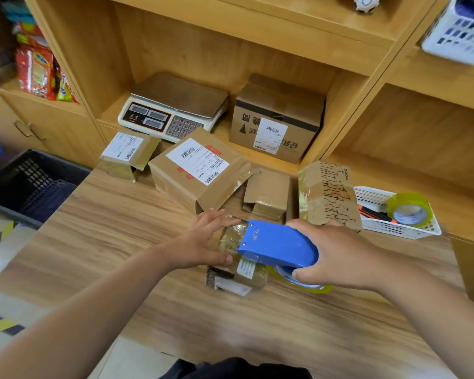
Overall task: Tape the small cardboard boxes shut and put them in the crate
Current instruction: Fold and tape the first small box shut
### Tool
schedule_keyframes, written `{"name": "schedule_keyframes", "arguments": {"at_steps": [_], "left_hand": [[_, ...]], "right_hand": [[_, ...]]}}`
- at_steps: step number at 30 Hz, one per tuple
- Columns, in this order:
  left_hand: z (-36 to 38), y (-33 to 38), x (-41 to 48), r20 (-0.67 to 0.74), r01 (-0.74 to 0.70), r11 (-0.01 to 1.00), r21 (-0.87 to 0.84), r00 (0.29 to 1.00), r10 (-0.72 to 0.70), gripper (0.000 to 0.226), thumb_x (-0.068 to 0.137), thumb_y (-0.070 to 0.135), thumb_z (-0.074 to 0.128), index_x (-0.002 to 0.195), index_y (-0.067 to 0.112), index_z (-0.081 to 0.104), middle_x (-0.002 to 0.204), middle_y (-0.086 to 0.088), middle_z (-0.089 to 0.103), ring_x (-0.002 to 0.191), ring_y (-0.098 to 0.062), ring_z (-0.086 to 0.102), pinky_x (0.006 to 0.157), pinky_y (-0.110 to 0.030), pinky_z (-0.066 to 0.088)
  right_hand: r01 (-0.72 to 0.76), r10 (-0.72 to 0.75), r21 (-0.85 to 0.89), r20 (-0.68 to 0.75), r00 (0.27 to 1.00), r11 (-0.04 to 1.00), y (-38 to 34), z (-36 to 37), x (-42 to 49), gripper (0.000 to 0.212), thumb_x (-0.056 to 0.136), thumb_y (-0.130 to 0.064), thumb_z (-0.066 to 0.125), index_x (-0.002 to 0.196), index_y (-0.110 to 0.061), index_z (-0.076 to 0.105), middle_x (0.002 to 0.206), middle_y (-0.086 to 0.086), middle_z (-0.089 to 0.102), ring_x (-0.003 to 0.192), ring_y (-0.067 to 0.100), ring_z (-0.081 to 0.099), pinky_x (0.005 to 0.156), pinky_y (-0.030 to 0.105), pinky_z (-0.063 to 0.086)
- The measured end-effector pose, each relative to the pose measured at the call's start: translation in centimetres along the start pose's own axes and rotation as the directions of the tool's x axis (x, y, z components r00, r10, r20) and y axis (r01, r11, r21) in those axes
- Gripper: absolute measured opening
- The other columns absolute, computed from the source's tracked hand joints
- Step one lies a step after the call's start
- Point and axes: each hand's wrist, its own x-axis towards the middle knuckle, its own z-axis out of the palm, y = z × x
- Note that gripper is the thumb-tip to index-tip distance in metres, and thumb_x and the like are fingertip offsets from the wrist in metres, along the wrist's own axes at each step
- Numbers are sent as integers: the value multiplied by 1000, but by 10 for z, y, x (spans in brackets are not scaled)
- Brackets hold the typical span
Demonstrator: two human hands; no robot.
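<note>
A small cardboard box (pixel 231 277) lies on the wooden table (pixel 121 242) in front of me. My left hand (pixel 203 242) presses flat on its left side, fingers spread. My right hand (pixel 337 255) grips a blue tape dispenser (pixel 277 243) with a yellowish tape roll, its front end resting on the box top. Behind stand more boxes: a labelled one (pixel 200 170), a small one (pixel 127 155), a low one (pixel 267 194) and a printed one (pixel 329 195). The dark crate (pixel 30 181) sits off the table's left edge.
A weighing scale (pixel 173 110) and a larger carton (pixel 277 119) occupy the shelf behind. A white basket (pixel 367 196) at the right holds a spare tape roll (pixel 408 209) and a cutter. Snack packets fill the left shelf.
</note>
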Motion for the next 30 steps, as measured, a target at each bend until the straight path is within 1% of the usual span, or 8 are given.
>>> {"name": "schedule_keyframes", "arguments": {"at_steps": [3, 7, 11, 16, 19, 24, 27, 30], "left_hand": [[-2, 0, 0, 24, 14, 1000, 25, 1000, -14, 74, 65, 58, 71, 124, 68, 28, 154, 17, 7, 143, -3, -12, 119, -44, 11], [-2, 5, 0, 53, 43, 999, 30, 998, -44, 72, 72, 51, 74, 123, 69, 27, 152, 21, 6, 142, -1, -13, 118, -48, 12], [-2, 5, 0, 62, 52, 999, 7, 997, -52, 72, 77, 40, 75, 126, 65, 30, 146, 28, 4, 140, 1, -13, 118, -45, 13], [0, 10, 2, 74, 56, 998, -11, 996, -55, 74, 59, 62, 68, 121, 74, 30, 145, 31, 4, 141, 3, -10, 113, -37, 20], [-1, 12, 1, 71, 61, 998, -9, 996, -60, 74, 69, 48, 76, 124, 70, 31, 148, 27, 5, 140, 4, -10, 109, -32, 20], [-1, 13, 1, 78, 77, 997, -13, 994, -75, 76, 58, 62, 69, 123, 70, 31, 142, 33, 5, 140, 3, -9, 113, -36, 18], [0, 16, 2, 73, 85, 996, -13, 994, -84, 75, 70, 46, 77, 126, 66, 31, 141, 31, 6, 142, 0, -7, 110, -33, 18], [1, 22, 2, 64, 100, 995, 2, 993, -100, 74, 75, 35, 78, 126, 63, 32, 142, 30, 7, 143, -3, -5, 116, -41, 16]], "right_hand": [[3, -3, 12, -4, 1000, 1000, 15, 3, -9, 62, 56, -65, 53, 113, -52, 35, 92, -24, 56, 92, 13, 50, 71, 25, 42], [-51, 50, 91, 18, 999, 995, 37, 6, -31, 59, 58, -52, 63, 112, -53, 39, 95, -26, 55, 93, 12, 50, 76, 33, 49], [-79, 78, 78, 17, 997, 994, 59, 7, -52, 60, 58, -53, 63, 112, -58, 37, 97, -31, 54, 92, 11, 51, 76, 30, 48], [-77, 75, 60, 41, 996, 995, 72, 12, -63, 64, 59, -57, 58, 115, -65, 28, 103, -40, 47, 97, 3, 43, 72, 14, 36], [-79, 76, 55, 49, 996, 995, 69, 16, -59, 60, 59, -60, 57, 114, -61, 33, 97, -38, 51, 94, 2, 44, 70, 7, 28], [-93, 89, 78, 58, 994, 993, 75, 31, -51, 56, 63, -55, 61, 115, -54, 39, 96, -29, 56, 91, 8, 47, 82, 17, 38], [-108, 103, 74, 65, 993, 991, 76, 39, -45, 56, 68, -48, 65, 118, -52, 40, 95, -31, 53, 90, 6, 45, 77, 12, 32], [-80, 78, 84, 25, 997, 993, 76, 48, -39, 52, 69, -51, 65, 115, -50, 42, 95, -31, 55, 90, 3, 49, 79, 15, 29]]}}
